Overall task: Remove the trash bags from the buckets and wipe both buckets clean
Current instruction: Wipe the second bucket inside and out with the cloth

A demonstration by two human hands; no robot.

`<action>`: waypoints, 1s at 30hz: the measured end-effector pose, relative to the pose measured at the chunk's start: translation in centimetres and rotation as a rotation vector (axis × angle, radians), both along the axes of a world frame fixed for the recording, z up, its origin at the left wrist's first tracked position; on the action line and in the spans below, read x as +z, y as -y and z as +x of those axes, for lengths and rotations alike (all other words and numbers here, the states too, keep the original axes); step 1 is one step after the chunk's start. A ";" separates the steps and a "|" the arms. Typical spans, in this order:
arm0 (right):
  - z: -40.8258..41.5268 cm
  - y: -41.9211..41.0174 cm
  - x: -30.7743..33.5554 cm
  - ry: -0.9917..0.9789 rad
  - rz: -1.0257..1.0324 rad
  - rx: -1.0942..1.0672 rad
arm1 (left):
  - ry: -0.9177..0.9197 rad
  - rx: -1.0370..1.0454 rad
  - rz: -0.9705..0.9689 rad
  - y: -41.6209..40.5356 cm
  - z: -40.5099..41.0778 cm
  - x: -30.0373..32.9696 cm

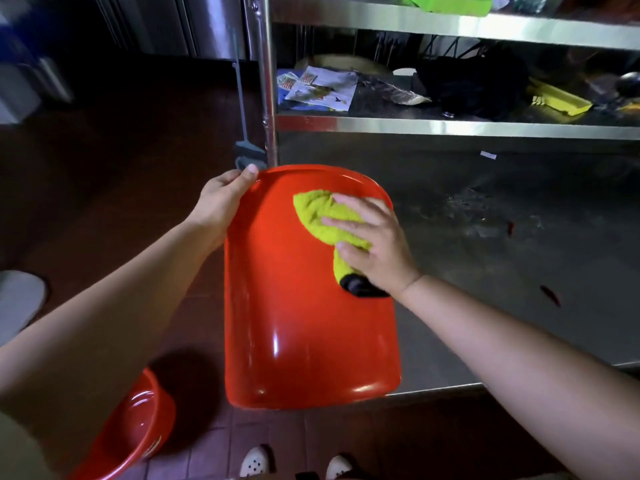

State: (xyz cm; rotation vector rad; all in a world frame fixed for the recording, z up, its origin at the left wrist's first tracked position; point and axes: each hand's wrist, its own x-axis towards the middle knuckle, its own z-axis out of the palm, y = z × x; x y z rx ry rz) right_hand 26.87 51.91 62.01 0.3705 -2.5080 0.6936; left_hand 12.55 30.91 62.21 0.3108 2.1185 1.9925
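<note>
A red bucket lies on its side in mid-air before me, its rim away from me and its base toward me. My left hand grips the rim at the far left, thumb over the edge. My right hand presses a yellow-green cloth flat against the bucket's outer wall, fingers spread over it. A black fitting on the wall shows under my right palm. A second red bucket stands open on the floor at lower left, with no bag visible in it.
A steel table top, wet and stained, lies right of the bucket. Above it a steel shelf holds papers, a black bag and a yellow tool. A steel post stands behind the bucket. My white shoes rest on brown floor tiles.
</note>
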 end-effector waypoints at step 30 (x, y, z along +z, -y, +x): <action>2.2 3.0 -0.1 -0.060 0.281 0.370 | -0.036 -0.096 -0.234 -1.4 0.0 2.2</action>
